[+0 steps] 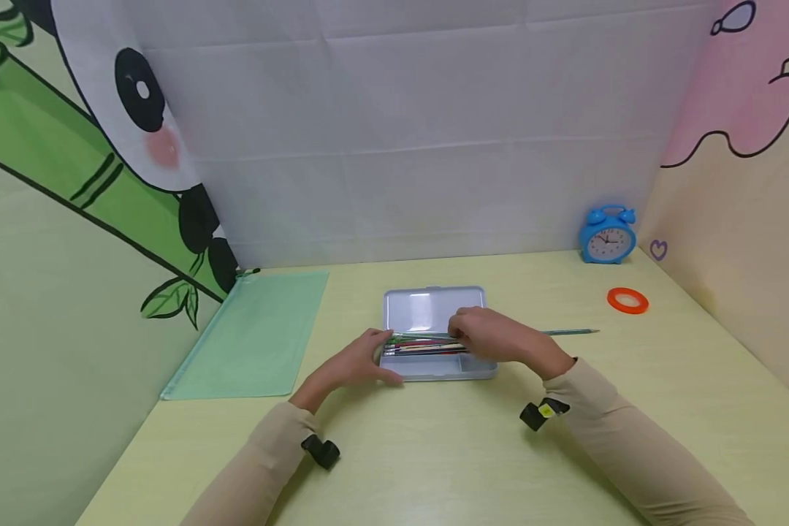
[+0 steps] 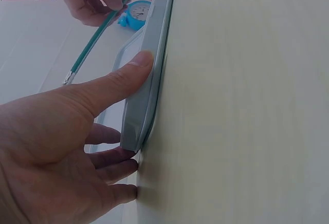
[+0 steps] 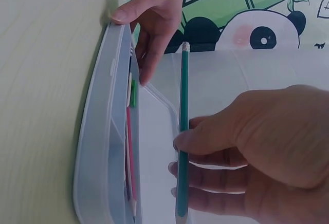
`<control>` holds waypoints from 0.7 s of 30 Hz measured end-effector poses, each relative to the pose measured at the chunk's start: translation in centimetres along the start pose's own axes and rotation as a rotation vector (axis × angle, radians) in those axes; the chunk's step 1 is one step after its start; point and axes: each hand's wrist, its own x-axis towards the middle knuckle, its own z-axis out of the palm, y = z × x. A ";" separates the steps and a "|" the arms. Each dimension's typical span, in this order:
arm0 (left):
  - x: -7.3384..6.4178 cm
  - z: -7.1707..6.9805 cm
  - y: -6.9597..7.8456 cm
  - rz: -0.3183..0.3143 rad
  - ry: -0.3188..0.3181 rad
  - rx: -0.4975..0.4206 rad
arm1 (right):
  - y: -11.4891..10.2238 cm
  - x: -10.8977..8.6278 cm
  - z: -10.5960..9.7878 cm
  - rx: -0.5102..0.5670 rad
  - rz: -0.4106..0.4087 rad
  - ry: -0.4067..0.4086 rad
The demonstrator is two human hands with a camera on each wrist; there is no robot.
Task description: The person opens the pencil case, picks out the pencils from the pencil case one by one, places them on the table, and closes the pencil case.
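Observation:
My left hand grips the left end of a pale grey pencil case, thumb along the front wall and fingers at the end. The case lies with its lid back, holding several pencils and a small green item. Over the case, my right hand pinches a green pencil between thumb and fingers. Its metal-capped end points left, toward the left hand, and its sharpened tip right. Another green pencil shows on the table past the right wrist, partly hidden by the arm.
A mint-green zip pouch lies flat on the left side of the table. At the back right stands a blue alarm clock, with an orange ring of tape in front of it. Cartoon-printed cloth walls enclose the table.

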 end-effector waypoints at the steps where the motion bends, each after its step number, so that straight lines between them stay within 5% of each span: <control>1: 0.0 0.0 0.0 0.000 0.001 0.002 | 0.0 -0.1 -0.1 -0.007 0.007 -0.002; 21: 0.3 0.3 0.0 -0.006 0.005 0.013 | 2.9 -1.5 -3.1 0.081 0.084 -0.042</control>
